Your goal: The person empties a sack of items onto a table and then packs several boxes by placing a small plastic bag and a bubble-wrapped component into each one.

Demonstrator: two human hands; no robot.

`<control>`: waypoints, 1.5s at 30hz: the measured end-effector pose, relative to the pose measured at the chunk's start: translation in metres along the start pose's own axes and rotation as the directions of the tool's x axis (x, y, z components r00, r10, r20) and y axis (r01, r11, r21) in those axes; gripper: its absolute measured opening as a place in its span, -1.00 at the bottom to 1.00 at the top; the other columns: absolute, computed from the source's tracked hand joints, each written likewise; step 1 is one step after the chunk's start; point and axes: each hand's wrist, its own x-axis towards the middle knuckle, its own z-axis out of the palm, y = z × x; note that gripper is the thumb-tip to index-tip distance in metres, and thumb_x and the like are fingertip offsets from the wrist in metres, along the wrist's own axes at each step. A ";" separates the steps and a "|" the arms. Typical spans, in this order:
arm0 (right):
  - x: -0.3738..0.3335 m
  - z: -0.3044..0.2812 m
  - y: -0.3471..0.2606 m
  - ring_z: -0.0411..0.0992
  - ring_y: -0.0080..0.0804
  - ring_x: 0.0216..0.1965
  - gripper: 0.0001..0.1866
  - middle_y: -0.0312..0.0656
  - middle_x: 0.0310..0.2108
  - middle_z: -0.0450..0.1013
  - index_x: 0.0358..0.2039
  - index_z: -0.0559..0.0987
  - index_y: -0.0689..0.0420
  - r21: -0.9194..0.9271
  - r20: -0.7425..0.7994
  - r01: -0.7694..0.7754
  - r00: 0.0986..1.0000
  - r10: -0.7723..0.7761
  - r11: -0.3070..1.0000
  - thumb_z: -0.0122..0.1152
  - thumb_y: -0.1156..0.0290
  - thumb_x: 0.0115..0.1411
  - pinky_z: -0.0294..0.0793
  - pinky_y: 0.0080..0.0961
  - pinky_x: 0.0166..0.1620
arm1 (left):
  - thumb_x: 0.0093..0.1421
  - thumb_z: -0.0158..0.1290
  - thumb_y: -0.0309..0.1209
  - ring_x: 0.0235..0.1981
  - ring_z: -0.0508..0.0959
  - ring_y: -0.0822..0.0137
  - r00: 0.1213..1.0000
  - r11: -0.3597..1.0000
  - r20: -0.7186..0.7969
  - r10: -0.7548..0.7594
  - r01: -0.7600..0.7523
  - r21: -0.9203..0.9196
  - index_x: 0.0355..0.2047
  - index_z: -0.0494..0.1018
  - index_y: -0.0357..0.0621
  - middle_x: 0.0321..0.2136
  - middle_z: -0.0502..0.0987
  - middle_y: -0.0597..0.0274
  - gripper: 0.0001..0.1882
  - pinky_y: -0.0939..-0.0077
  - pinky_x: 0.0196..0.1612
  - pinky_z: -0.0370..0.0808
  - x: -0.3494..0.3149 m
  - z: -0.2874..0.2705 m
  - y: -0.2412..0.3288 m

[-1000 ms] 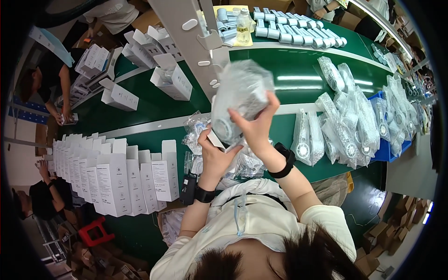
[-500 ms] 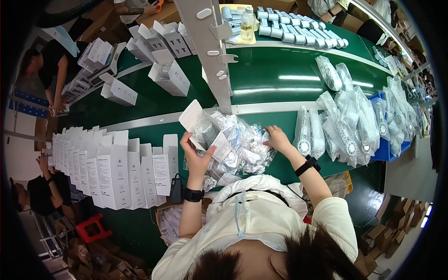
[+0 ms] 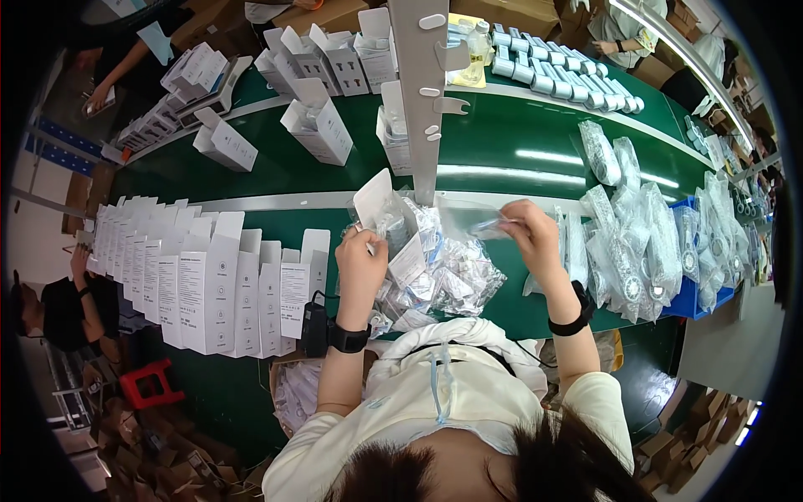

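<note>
An open white carton point(image 3: 409, 261) lies tilted at the middle of the bench, its flap up and a clear-wrapped item showing inside. My left hand point(image 3: 361, 261) is closed on the carton's left edge, thumb and fingers bent together. My right hand point(image 3: 535, 237) pinches a small clear plastic bag point(image 3: 470, 219) and holds it above a heap of small clear packets point(image 3: 462, 279). What the bag contains is too blurred to tell. The heap lies right of the carton and partly behind it.
Rows of upright white cartons point(image 3: 192, 293) stand at left, beside a black adapter point(image 3: 315, 330). Bubble-wrapped items point(image 3: 623, 251) lie at right by a blue bin point(image 3: 691, 303). A metal post point(image 3: 420, 109) rises ahead. Beyond are more cartons and grey-blue cylindrical devices point(image 3: 544, 79).
My right hand has lifted from the heap with the small clear bag in its fingers. My left hand has gone from spread fingers to a closed grip on the carton's edge.
</note>
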 end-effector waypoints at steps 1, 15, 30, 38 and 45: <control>0.014 0.003 -0.016 0.41 -0.24 -0.42 -0.82 -0.11 -0.47 0.39 -0.46 0.41 0.18 0.129 -0.039 0.183 0.983 -0.180 0.975 0.18 0.62 -0.13 0.39 -0.53 -0.45 | -0.17 0.08 -0.58 -0.49 0.46 0.05 1.000 1.000 0.002 0.001 -0.001 -0.002 -0.57 0.39 -0.34 -0.52 0.45 0.04 -0.89 0.39 -0.43 0.38 0.001 0.001 0.000; 0.042 0.100 -0.010 0.03 -0.04 0.11 -0.27 -0.09 0.00 0.13 0.00 0.27 0.01 0.168 0.439 0.444 0.766 -0.470 0.880 0.33 0.19 -0.23 0.08 -0.19 0.09 | 0.02 0.05 -0.53 -0.64 0.29 0.59 0.973 0.857 0.007 -0.233 0.208 -0.472 -0.59 0.37 -0.34 -0.64 0.42 0.28 -0.87 0.67 -0.61 0.22 -0.005 0.007 -0.038; -0.015 0.035 0.038 0.00 -0.23 0.16 0.49 -0.07 0.24 -0.41 0.18 -0.53 -0.05 0.474 -0.128 -0.159 0.961 0.247 0.866 0.54 0.22 -0.49 0.12 -0.28 0.12 | -0.18 0.18 -0.56 0.04 0.18 0.01 0.985 0.975 -0.133 -0.113 0.136 0.175 0.01 0.16 -0.19 0.07 0.10 -0.07 -0.31 0.28 0.00 0.23 -0.037 -0.043 -0.088; 0.158 0.037 0.141 0.15 -0.17 0.08 0.27 0.01 0.16 -0.02 0.22 -0.33 -0.03 0.226 -0.505 -0.134 0.831 0.233 0.965 0.41 0.50 -0.36 0.21 -0.42 0.06 | -0.31 0.26 -0.47 0.05 0.05 -0.13 0.968 0.764 0.053 -0.244 0.158 0.625 0.02 0.21 -0.03 0.07 0.04 -0.07 -0.21 0.20 0.05 0.14 -0.057 -0.067 -0.144; 0.184 0.102 0.197 0.12 -0.11 0.11 0.26 0.03 0.11 0.10 0.22 -0.28 0.01 0.215 -0.458 -0.134 0.861 0.221 0.967 0.45 0.46 -0.38 0.15 -0.41 0.10 | -0.30 0.26 -0.42 -0.03 0.22 -0.09 0.902 0.893 0.303 -0.308 0.164 0.420 0.02 0.22 -0.04 0.05 0.13 -0.09 -0.21 0.22 0.04 0.17 -0.053 -0.061 -0.132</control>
